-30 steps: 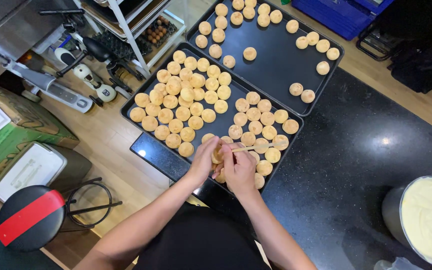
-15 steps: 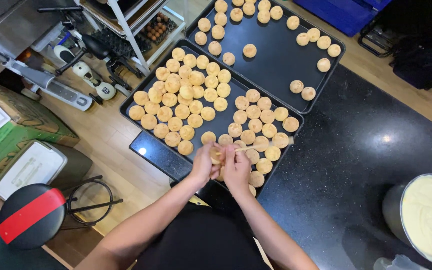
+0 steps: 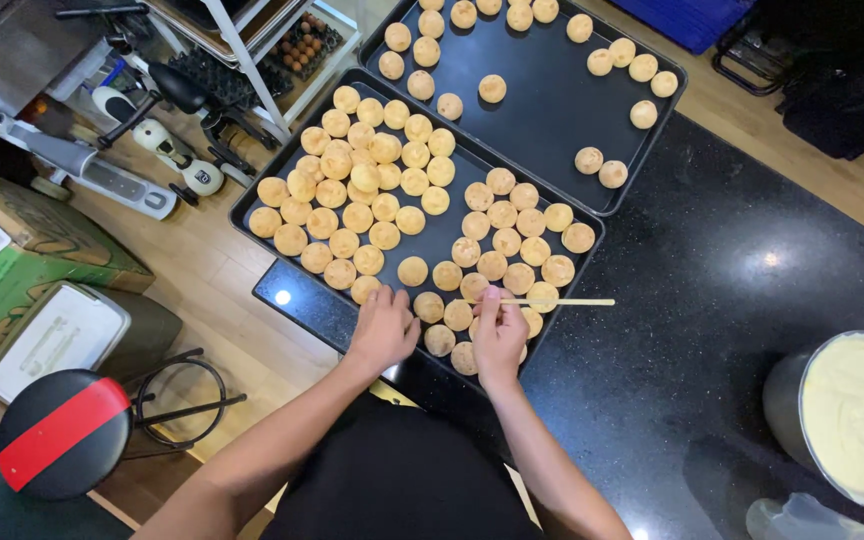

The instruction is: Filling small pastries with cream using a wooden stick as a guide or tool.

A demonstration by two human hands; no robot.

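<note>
A black baking tray (image 3: 444, 238) on the dark counter holds several small round golden pastry puffs (image 3: 382, 207). My left hand (image 3: 384, 328) rests at the tray's near edge, fingers loosely apart, touching or just beside a puff (image 3: 428, 306). My right hand (image 3: 499, 334) is closed on a thin pale wooden stick (image 3: 564, 302) that lies level and points right over the near puffs. A second black tray (image 3: 537, 105) further back holds fewer, scattered puffs.
A round pot of pale cream (image 3: 856, 412) stands at the counter's right. On the left floor are a black stool with a red stripe (image 3: 62, 432), a green box (image 3: 22, 268), a white-lidded bin (image 3: 52, 335) and a metal rack (image 3: 252, 55).
My hands were together over a puff at the tray's near edge. Now they have parted: the left hand lies by the edge and the right hand holds the stick out level.
</note>
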